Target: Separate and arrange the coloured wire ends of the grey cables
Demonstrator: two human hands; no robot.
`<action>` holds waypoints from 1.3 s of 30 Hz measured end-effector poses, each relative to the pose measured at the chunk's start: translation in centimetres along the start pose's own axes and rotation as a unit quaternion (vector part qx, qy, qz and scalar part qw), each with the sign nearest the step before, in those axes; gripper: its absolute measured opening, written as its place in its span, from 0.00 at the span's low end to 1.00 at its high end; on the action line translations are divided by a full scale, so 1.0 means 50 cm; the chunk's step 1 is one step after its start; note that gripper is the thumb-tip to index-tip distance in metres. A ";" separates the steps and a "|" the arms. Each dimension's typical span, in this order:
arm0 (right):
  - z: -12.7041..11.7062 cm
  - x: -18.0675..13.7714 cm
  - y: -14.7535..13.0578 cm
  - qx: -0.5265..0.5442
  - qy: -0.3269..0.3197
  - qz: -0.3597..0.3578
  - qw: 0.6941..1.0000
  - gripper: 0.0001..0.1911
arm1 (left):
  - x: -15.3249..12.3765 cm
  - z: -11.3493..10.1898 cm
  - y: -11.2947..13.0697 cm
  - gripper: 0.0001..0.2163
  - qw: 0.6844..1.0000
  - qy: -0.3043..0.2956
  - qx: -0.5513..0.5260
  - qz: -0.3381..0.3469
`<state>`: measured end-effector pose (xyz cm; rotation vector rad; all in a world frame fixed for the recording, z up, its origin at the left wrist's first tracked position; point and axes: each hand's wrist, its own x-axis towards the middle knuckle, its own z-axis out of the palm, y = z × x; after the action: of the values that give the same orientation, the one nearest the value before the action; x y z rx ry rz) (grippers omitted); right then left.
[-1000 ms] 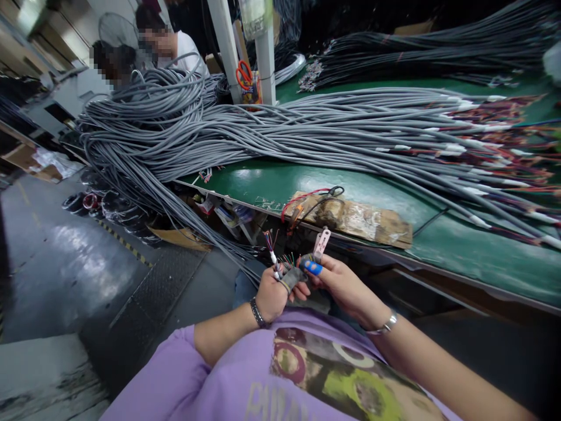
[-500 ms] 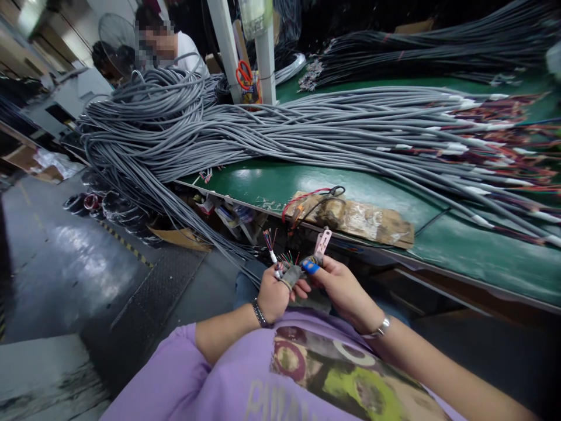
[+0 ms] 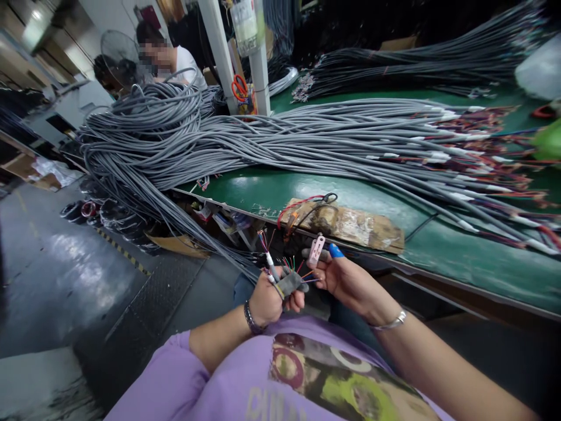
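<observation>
- Cable end (image 3: 272, 268) in our left hand (image 3: 267, 299): a grey jacket stripped back, a white sleeve at the cut, and thin wires of red, green, blue and orange fanning out above and to the right of our fist.
- We have the left fingers curled shut around that cable, with a grey fabric guard (image 3: 289, 283) over the thumb pressing against it; the cable sits in front of our chest, below the bench edge.
- We hold a small pink tool (image 3: 315, 250) in our right hand (image 3: 346, 279), fingers pinched on its lower part, its upper end pointing up; a blue finger cot (image 3: 336, 251) covers one fingertip just beside it.
- The spread wire tips reach toward the right hand, close to it; we cannot tell whether they touch.
- Each of our wrists carries a metal bracelet, and our purple shirt (image 3: 184, 380) shows a printed graphic with letters too cut off to read.
- Ahead lies the green bench (image 3: 460, 245), with a taped cardboard pad (image 3: 350, 222) at its near edge bearing loose red and black leads.
- A great bundle of grey cables (image 3: 263, 134) runs across the bench and spills over its left end to the floor.
- Orange-handled scissors (image 3: 239, 88) hang by a white post, whose label is blurred beyond reading.
- Another person sits beyond the cable heap, far left.
</observation>
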<state>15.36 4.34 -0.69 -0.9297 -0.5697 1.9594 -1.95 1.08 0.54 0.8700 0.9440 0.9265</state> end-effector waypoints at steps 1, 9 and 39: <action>0.006 0.001 -0.008 -0.005 -0.022 0.003 1.000 0.19 | 0.003 -0.001 0.002 0.22 1.000 -0.023 -0.002 -0.004; 0.036 0.006 -0.013 -0.109 0.095 -0.175 0.974 0.23 | 0.031 -0.003 0.015 0.23 0.996 -0.072 0.025 -0.036; 0.041 0.012 -0.005 0.067 0.018 -0.073 0.995 0.13 | -0.001 0.019 -0.011 0.22 1.000 0.001 0.020 0.007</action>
<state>13.68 4.90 0.51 -0.8143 -0.4662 1.8218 -0.93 0.65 0.36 0.9115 0.9609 0.9236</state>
